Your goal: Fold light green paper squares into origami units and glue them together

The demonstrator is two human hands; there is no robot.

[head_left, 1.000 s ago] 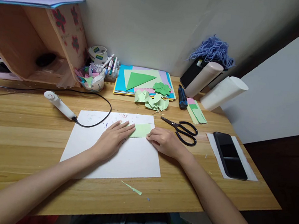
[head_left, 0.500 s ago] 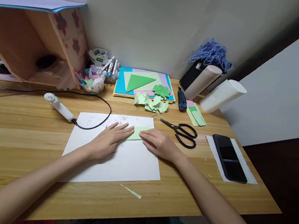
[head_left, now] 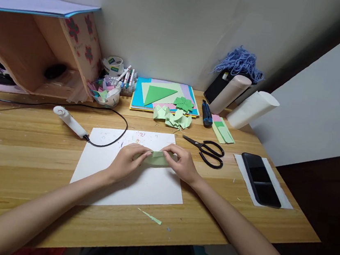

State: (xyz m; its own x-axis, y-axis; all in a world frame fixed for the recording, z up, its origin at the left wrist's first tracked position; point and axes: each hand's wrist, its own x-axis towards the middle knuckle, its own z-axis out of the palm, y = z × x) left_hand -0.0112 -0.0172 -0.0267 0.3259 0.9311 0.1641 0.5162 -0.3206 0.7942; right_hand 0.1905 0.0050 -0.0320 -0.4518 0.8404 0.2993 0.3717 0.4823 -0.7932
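Note:
A folded piece of light green paper [head_left: 157,160] is held between both hands, just over a white sheet [head_left: 112,195] on the wooden desk. My left hand [head_left: 129,160] pinches its left end between thumb and fingers. At the right end, my right hand [head_left: 181,163] grips the upper edge the same way. Fingers cover both ends of the paper. Black scissors [head_left: 204,149] lie to the right of my right hand, blades pointing left. A thin light green paper scrap [head_left: 151,217] rests below the white sheet.
A white corded glue gun [head_left: 70,122] lies at left, its cable looping onto the sheet. Behind are coloured papers [head_left: 137,94], light green paper cutouts [head_left: 173,118], a green paper clover [head_left: 183,104] and a blue cutter [head_left: 207,113]. A phone [head_left: 261,180] lies right; a cardboard box [head_left: 83,50] stands left.
Both hands have gone from pressing the green paper flat on the sheet to pinching its ends and lifting it. The paper's near side now tilts into view.

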